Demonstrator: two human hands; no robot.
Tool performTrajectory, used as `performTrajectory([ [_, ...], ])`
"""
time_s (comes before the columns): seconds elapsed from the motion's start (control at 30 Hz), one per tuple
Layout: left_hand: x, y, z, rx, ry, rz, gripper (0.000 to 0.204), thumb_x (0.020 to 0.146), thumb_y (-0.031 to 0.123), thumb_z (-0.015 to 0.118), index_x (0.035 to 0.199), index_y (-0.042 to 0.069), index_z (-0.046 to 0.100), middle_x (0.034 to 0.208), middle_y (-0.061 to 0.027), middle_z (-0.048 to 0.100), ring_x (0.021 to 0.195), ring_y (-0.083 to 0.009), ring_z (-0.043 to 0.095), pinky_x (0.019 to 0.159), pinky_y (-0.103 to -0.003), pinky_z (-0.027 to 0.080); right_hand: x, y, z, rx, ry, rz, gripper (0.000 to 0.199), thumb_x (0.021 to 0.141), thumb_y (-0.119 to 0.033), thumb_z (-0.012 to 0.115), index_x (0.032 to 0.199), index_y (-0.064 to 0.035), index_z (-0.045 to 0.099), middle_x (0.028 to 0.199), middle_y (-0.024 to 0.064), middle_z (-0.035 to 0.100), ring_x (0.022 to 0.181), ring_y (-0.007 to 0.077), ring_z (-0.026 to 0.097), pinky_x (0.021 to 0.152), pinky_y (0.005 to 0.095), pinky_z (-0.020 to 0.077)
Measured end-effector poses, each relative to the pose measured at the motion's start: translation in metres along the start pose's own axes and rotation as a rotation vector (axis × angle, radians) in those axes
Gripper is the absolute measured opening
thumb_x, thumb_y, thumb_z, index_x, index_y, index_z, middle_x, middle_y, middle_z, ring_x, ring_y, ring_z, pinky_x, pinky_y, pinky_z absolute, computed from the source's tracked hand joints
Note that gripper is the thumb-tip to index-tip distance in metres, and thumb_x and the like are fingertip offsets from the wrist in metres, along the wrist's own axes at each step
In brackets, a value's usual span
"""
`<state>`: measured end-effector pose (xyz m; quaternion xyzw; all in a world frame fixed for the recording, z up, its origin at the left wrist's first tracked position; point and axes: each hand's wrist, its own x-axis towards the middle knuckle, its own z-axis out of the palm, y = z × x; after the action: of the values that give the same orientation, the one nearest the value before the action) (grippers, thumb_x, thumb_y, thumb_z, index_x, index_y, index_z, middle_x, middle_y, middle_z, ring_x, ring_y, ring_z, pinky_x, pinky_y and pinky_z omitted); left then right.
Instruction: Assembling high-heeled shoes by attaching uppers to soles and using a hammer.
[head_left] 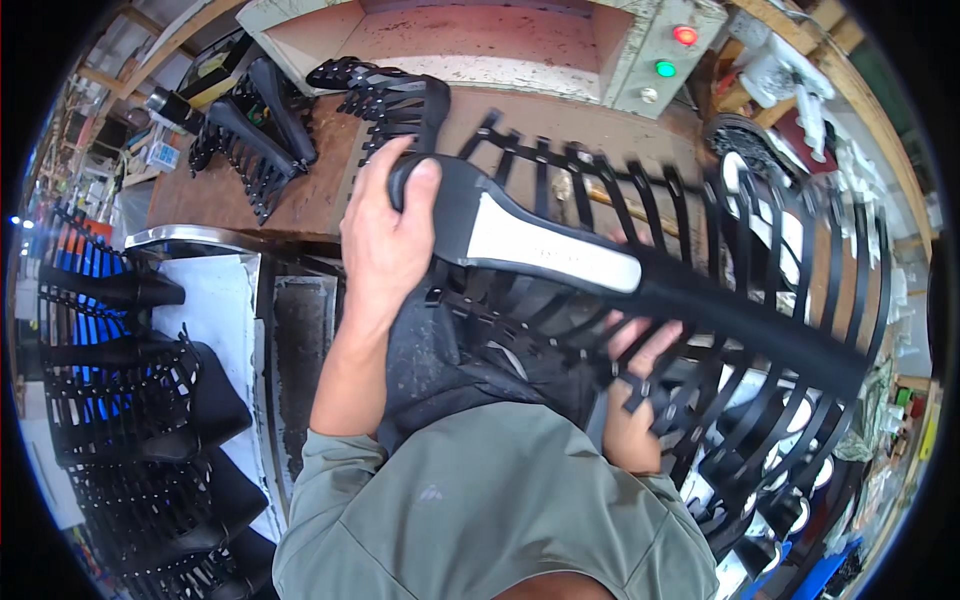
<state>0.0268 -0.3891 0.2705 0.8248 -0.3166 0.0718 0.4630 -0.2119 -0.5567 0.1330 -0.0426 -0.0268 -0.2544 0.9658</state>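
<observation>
A tall black strappy sandal (745, 310) lies unfastened and tilted in front of me, its thin straps fanning out on both sides of a long middle panel. A white patch (550, 250) covers part of its sole. My left hand (385, 235) pinches the rounded black end of the sole, thumb on top and fingers at the edge. Under the middle of the sandal, my right hand (645, 345) supports it from below among the straps. Its fingers are blurred and partly hidden by the panel and straps.
A whitish machine cabinet (650, 75) with lit red and green buttons stands behind the brown bench (225, 195). More black strappy sandals (265, 120) lie there; others are stacked at left (125, 410). Further pieces with white soles (795, 410) crowd the right. A wooden-handled tool (620, 205) shows behind the straps.
</observation>
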Motion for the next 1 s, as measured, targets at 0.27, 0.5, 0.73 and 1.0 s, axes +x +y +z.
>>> performTrajectory([
  [0.27,-0.093,-0.022,-0.023,-0.183,-0.004,-0.017,0.048,0.085,0.028,0.068,0.117,-0.003,0.050,0.109,-0.0170,0.053,0.102,-0.0277,0.053,0.094,-0.037,0.040,0.036,0.032,0.005,-0.269,0.035,-0.189,0.042,0.088,-0.027,0.063,0.121,-0.0010,0.056,0.117,0.0107,0.063,0.111,0.0224,0.058,0.094,0.0324,0.0484],
  [0.5,-0.172,-0.059,-0.018,-0.826,-0.173,-0.190,0.028,0.094,0.026,0.057,0.098,-0.001,0.054,0.093,-0.0093,0.054,0.085,-0.0155,0.053,0.077,-0.028,0.044,0.045,0.046,0.077,-0.661,0.359,-0.202,0.029,0.094,-0.029,0.059,0.111,-0.0049,0.056,0.094,0.0048,0.063,0.081,0.0185,0.063,0.069,0.0299,0.0544],
  [0.73,-0.085,-0.026,-0.008,-0.658,-0.577,0.053,0.055,0.095,0.043,0.049,0.127,-0.001,0.050,0.115,-0.0193,0.059,0.110,-0.0303,0.057,0.094,-0.035,0.042,-0.018,0.087,0.120,-1.092,-0.152,0.102,0.028,0.087,-0.020,0.067,0.101,0.0018,0.056,0.081,0.0127,0.069,0.074,0.0202,0.068,0.066,0.0307,0.0550],
  [1.0,-0.097,-0.006,-0.074,-0.686,-0.503,0.297,0.035,0.089,0.021,0.053,0.110,-0.007,0.054,0.105,-0.0211,0.057,0.096,-0.0304,0.057,0.087,-0.037,0.044,-0.026,0.121,0.146,-1.069,-0.798,0.029,0.033,0.084,-0.017,0.071,0.105,0.0064,0.063,0.088,0.0152,0.070,0.076,0.0257,0.070,0.067,0.0311,0.0543],
])
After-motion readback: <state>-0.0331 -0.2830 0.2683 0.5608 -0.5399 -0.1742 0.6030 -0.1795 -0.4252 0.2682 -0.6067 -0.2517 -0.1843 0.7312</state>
